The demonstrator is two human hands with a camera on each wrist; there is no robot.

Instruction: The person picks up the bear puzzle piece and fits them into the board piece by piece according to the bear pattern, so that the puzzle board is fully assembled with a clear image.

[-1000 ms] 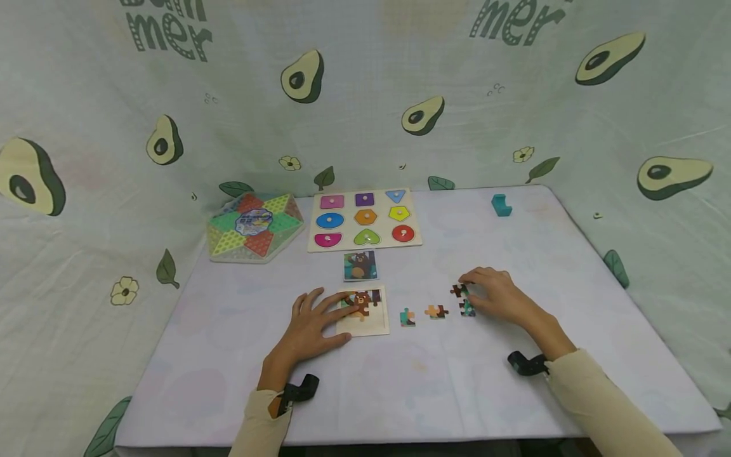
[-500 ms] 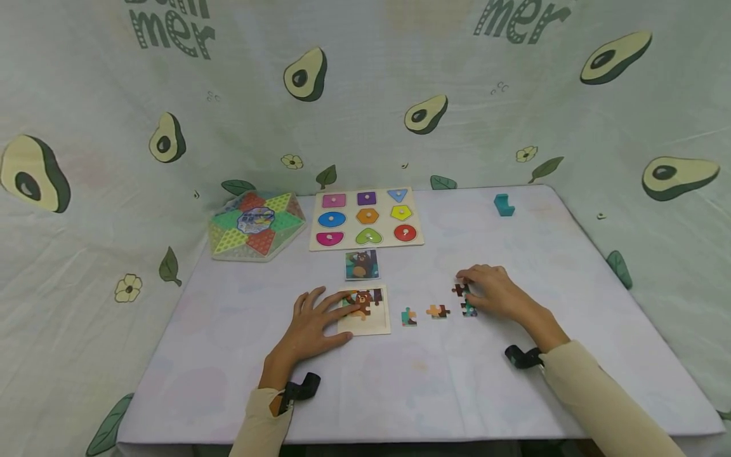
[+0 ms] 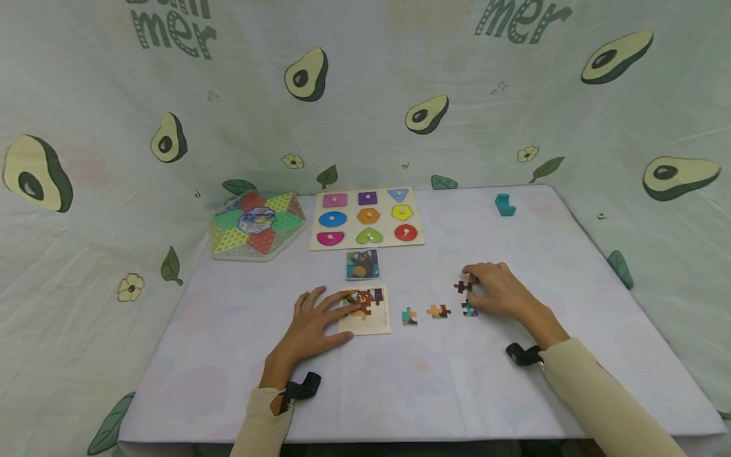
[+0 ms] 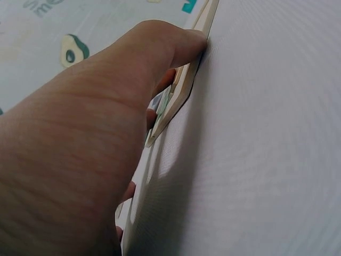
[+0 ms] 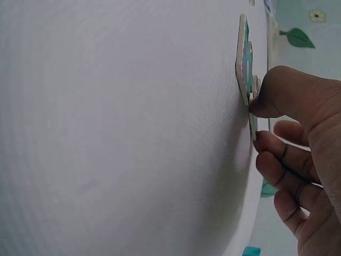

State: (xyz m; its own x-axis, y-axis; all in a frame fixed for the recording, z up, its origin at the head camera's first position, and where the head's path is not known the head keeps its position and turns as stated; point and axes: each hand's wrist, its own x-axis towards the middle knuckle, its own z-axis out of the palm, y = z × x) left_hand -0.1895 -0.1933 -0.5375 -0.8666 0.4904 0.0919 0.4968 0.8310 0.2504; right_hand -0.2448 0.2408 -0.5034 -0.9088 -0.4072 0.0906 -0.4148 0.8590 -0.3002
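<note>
My left hand (image 3: 313,325) rests with spread fingers on a small wooden puzzle board (image 3: 365,325) showing part of a bear picture. In the left wrist view the thumb touches the edge of the board (image 4: 181,90). My right hand (image 3: 499,291) pinches a dark brown and green puzzle piece (image 3: 461,287) between thumb and fingers, partly hidden by them. Just below it lies a turquoise puzzle piece (image 3: 470,311), close to the thumb; it stands out in the right wrist view as a turquoise piece (image 5: 244,58). Between the hands lie an orange-brown piece (image 3: 438,311) and a teal-orange piece (image 3: 408,317).
A bear picture card (image 3: 362,264) lies behind the puzzle board. Further back are a shape board with knobs (image 3: 419,236) and a clear-lidded, star-patterned box (image 3: 257,231). A teal block (image 3: 505,205) sits at the far right of the white-covered table (image 3: 422,393).
My right hand has shifted slightly right and away, and the dark brown piece has moved a little with it. The left hand stays on the board.
</note>
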